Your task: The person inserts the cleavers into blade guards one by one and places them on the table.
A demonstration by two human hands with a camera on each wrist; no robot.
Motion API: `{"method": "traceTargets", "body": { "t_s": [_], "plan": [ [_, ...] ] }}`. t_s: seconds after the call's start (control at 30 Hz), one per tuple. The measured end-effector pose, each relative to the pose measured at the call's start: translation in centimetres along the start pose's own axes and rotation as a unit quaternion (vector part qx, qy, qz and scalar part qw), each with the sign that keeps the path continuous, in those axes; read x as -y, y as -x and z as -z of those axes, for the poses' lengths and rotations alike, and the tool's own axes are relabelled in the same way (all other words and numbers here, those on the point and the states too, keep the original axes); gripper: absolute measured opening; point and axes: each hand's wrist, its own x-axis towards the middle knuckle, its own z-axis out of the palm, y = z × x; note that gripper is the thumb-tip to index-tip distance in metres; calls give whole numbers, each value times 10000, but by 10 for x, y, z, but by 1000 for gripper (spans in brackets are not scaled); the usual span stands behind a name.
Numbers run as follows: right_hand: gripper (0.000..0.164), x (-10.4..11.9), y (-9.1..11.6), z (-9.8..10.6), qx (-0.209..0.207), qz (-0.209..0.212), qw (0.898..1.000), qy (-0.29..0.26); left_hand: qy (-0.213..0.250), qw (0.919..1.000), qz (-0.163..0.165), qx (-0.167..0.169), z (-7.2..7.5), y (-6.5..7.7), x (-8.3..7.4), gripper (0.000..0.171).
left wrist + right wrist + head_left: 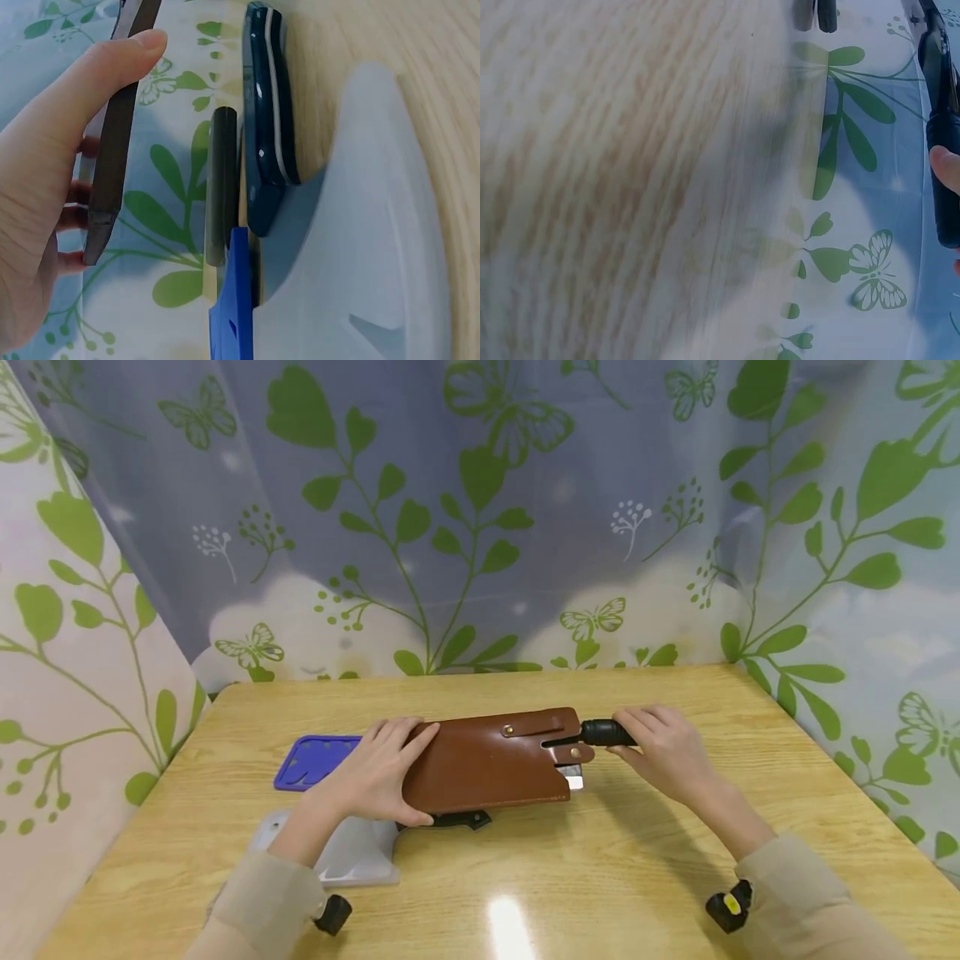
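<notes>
A brown leather sheath (487, 768) is held above the table in my left hand (375, 777), thumb at its lower edge and fingers over its top. Inside it sits a cleaver, its blade mostly hidden; a bit of shiny blade (574, 776) shows at the sheath's right-hand mouth, beside a snap strap (573, 753). My right hand (663, 756) grips the cleaver's black handle (606, 732). In the left wrist view the sheath (112, 172) stands edge-on between thumb and fingers. The right wrist view catches only the handle (946, 202) and a fingertip.
Below the sheath, a knife with a black handle (463, 820) lies in a translucent whitish blade cover (356, 856). A blue blade cover (322, 758) lies behind it, with another dark handle (221, 180) beside it. A patterned curtain (480, 527) hangs behind the wooden table (600, 885).
</notes>
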Motion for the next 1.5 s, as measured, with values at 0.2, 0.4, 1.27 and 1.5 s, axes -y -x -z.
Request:
{"method": "traceTargets", "body": {
  "t_s": [0.2, 0.4, 1.27, 1.5],
  "plan": [
    [38, 2, 0, 1, -48, 110, 9999, -34, 13, 9999, -148, -60, 2, -5, -2, 111],
    [51, 12, -9, -2, -95, 193, 9998, -21, -127, 9995, -244, -142, 0, -12, -7, 111],
    [44, 5, 3, -5, 1060, -737, 9842, -1212, -144, 9948, -440, -906, -10, -4, -5, 108],
    [46, 14, -7, -1, 1009, -684, 9865, -1095, -149, 9945, -511, -902, -10, -8, -8, 108]
  ]
}}
